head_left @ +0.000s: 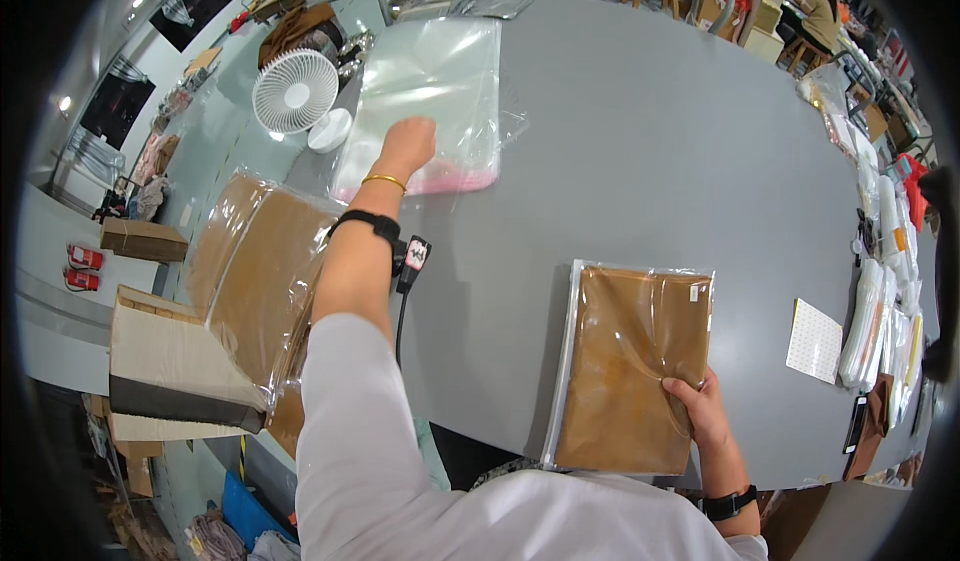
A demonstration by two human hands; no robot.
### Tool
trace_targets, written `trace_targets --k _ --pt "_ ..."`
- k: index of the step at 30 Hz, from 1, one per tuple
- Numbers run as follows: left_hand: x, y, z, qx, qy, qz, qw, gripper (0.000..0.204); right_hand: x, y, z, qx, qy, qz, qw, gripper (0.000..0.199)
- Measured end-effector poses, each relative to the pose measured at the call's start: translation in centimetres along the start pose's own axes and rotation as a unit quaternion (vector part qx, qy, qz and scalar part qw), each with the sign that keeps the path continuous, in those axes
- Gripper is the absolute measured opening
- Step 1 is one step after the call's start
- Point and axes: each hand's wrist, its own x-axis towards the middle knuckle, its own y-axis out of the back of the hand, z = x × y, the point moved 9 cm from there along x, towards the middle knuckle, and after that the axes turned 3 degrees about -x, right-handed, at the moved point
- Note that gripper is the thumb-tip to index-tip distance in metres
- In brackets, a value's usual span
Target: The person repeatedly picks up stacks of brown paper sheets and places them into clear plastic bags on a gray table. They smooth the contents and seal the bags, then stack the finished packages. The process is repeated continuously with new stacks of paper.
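My left hand (408,146) reaches out over a stack of clear plastic bags (440,71) at the far left of the table. Its fingers are curled in, and what they hold, if anything, is hidden. Close to my body, a folded brown item in a clear plastic bag (630,361) lies at the table's front edge. My right hand (702,406) grips its right side, thumb on top and fingers underneath. A small white label shows near that bag's upper right corner.
A white fan (295,93) stands beyond the bags. More bagged brown pieces (265,271) fill an open carton (170,361) on the left. A white sticker sheet (815,341) and rolled plastic bags (868,331) lie at the right. A black cable (402,316) hangs from my left wrist.
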Motion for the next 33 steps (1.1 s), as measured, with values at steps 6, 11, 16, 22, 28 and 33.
trace_targets --k 6,11,16,22,28,33 --pt "-4.1 3.8 11.6 -0.132 -0.144 -0.008 0.981 0.012 0.0 -1.3 -1.5 0.049 0.028 -0.035 0.998 0.038" --pt "-12.1 0.7 16.8 -0.193 -0.164 -0.075 0.964 0.016 -4.0 -0.6 -8.2 0.098 0.162 -0.024 0.982 0.039" --pt "-15.7 4.8 21.3 -0.246 -0.181 -0.041 0.951 0.016 -5.3 -2.6 -8.2 0.141 0.120 -0.089 0.979 0.036" --pt "-19.7 5.3 22.9 -0.161 -0.175 -0.037 0.971 0.012 -1.7 -5.1 1.9 0.117 -0.089 -0.058 0.987 0.029" --pt "-26.2 5.5 23.1 -0.110 -0.165 0.133 0.971 0.038 1.1 -5.1 0.6 0.201 0.009 -0.034 0.979 0.034" --pt "-29.7 0.9 15.6 -0.286 0.219 0.017 0.933 0.028 1.6 -4.6 0.9 0.232 -0.002 0.054 0.971 0.032"
